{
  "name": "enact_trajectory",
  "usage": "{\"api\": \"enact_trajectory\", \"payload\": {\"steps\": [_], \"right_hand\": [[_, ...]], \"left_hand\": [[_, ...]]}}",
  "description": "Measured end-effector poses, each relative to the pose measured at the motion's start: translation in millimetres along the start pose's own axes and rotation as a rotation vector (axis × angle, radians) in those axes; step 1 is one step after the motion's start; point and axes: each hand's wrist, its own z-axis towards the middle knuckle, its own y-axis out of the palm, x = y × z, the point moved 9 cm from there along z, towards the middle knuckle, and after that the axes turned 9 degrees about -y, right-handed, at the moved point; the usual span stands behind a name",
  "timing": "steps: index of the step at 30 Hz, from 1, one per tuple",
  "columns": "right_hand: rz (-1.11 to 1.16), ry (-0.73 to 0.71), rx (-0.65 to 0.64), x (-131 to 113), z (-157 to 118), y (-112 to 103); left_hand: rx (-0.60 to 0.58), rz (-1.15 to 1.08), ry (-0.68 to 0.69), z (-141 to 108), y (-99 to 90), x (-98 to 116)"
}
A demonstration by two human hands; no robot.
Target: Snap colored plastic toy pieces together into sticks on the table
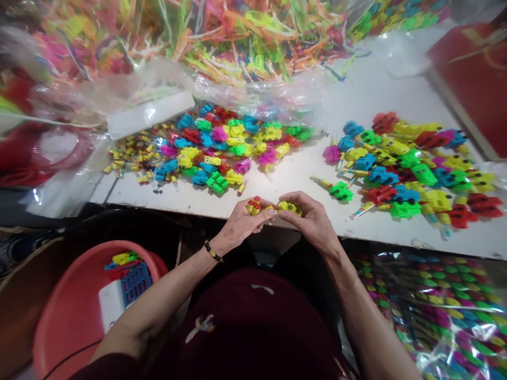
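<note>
Near the table's front edge, my left hand (243, 219) is closed around several small yellow pieces with red tops (254, 205). My right hand (309, 216) grips a yellow toy car (290, 208) between thumb and fingers. The fingertips of both hands meet at the car's left end, where a small yellow piece is partly hidden. Beyond my hands lies a pile of loose toy cars (209, 150) in several colours, with small yellow and red pieces (134, 153) at its left. At the right is another pile of cars (404, 169), some with tube-like pieces attached.
Clear plastic bags of bright toys (245, 47) cover the table's back. A red box-like object (471, 79) stands at the back right. Below the table are a pink tub (71, 295) at the left and bagged colourful pieces (447, 306) at the right.
</note>
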Motion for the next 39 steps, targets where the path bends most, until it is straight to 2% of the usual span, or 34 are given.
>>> {"api": "enact_trajectory", "payload": {"steps": [3, 5, 9, 14, 18, 20, 24, 28, 34, 37, 39], "right_hand": [[0.075, 0.120, -0.047, 14, -6, 8], [0.114, 0.173, -0.029, 22, -11, 9], [0.147, 0.143, 0.078, 20, -16, -5], [0.097, 0.054, 0.037, 8, -15, -7], [0.060, 0.040, 0.077, 11, -14, -9], [0.053, 0.041, 0.047, 12, -13, -8], [-0.005, 0.025, -0.107, 6, -11, 0], [-0.057, -0.064, -0.161, -6, -10, 3], [-0.311, -0.337, -0.073, -29, -13, 10], [-0.390, -0.368, -0.052, -32, -13, 11], [-0.435, -0.359, -0.059, -33, -11, 1]], "left_hand": [[-0.010, -0.001, 0.002, 2, 1.3, -3], [-0.017, 0.002, -0.005, 4, 2.3, -7], [-0.006, 0.008, -0.036, 6, 3.1, -12], [-0.014, 0.038, -0.030, 7, 7.4, -11], [-0.013, 0.077, -0.036, 8, 8.6, -13], [-0.006, 0.111, -0.040, 8, 7.9, -13], [0.045, 0.239, -0.015, 1, 4.7, -6], [0.076, 0.341, 0.073, -7, 5.3, 8], [0.073, 0.353, 0.088, -7, 5.8, 4], [0.067, 0.304, 0.092, -4, 10.3, 1], [0.027, 0.216, 0.025, -2, 15.3, -6]]}}
